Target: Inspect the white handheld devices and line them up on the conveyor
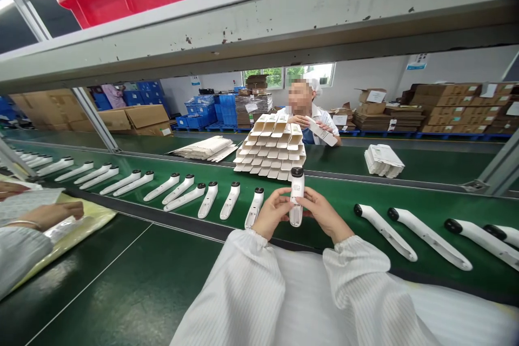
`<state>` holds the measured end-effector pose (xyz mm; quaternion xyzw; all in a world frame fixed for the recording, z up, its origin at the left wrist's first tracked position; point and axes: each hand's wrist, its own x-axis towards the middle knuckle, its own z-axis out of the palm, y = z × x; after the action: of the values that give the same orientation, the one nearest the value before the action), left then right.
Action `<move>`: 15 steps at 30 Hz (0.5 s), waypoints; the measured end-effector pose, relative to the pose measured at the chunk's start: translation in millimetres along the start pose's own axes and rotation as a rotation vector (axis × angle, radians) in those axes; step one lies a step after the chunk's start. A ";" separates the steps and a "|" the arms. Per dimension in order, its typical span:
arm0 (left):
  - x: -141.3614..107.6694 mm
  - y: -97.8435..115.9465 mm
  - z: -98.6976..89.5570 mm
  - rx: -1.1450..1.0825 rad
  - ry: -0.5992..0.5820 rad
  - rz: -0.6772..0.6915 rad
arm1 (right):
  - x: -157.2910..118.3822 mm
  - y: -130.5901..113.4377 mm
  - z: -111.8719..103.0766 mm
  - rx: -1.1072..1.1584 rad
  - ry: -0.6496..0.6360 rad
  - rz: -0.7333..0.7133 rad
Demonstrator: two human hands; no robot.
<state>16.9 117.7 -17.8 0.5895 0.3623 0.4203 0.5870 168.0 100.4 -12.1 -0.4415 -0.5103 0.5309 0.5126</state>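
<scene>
Over the green conveyor belt I hold a white infrared thermometer (297, 189) upright, its black head at the top and an open recess facing me. My left hand (272, 210) grips its left side, and my right hand (320, 210) closes on it from the right, thumb on the front. Just left of my left hand lies another thermometer (254, 207), its lower end beside my fingers. To the right of my right hand, more thermometers (385, 231) lie slanted on the belt with their recesses upward.
A row of thermometers (174, 188) runs left along the belt (138, 205). Behind it stand stacked open white boxes (270, 146), flat cartons (206, 147) and a folded bundle (384, 160). A co-worker (320, 113) holds a box opposite. Another person's hand (52, 215) is at left. A shelf (243, 32) crosses overhead.
</scene>
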 end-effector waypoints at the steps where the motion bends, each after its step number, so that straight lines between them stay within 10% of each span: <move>1: 1.3 -0.1 -4.3 0.106 0.047 -0.003 | -1.1 0.1 -0.9 0.039 -0.008 0.001; 5: 4.4 -3.4 -30.5 0.922 0.320 -0.099 | -1.9 0.3 -5.8 0.104 -0.015 0.004; 8: 5.2 -7.4 -46.7 1.229 0.244 -0.312 | 1.9 2.8 -7.2 0.018 0.017 0.059; 15: 8.4 -10.2 -42.2 0.180 0.163 -0.378 | 6.2 21.5 -17.9 -1.121 0.221 0.277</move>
<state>-18.1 142.3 -29.1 0.5251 0.5486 0.3151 0.5693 183.2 109.1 -34.8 -0.7605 -0.5944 0.1926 0.1770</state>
